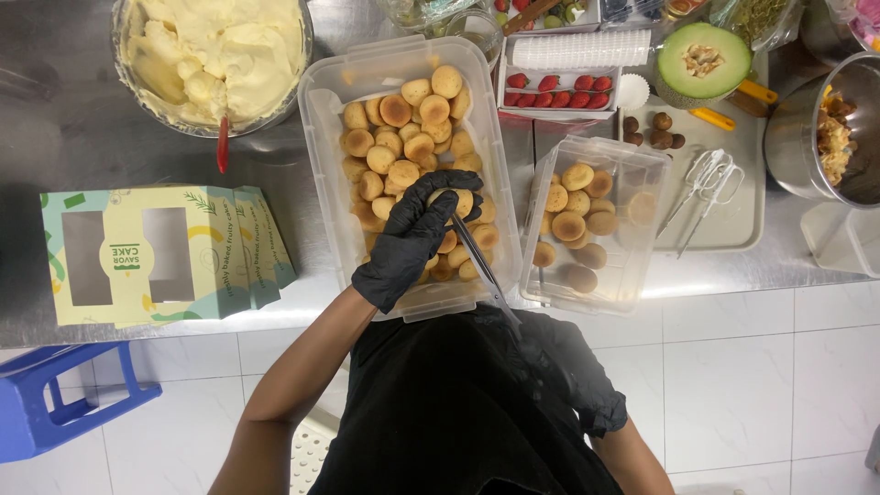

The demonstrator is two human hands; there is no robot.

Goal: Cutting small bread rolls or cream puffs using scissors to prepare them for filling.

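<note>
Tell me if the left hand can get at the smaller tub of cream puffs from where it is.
Probably yes. The left hand rests in the large tub, holding a puff. The smaller tub stands open right beside it, with only the low walls and the metal tool between them.

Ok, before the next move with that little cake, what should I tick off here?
1. Left hand gripping a small round cake over the large tub: ok.
2. Thin metal tool reaching that cake: ok, its tip sits right at it.
3. Right hand holding the tool firmly: cannot tell, the black glove blends into the dark clothing.
4. Smaller tub open with room left: ok, no lid on it and only partly filled.
5. Bowl of cream uncovered: ok, with a red-handled utensil standing in it.
</note>
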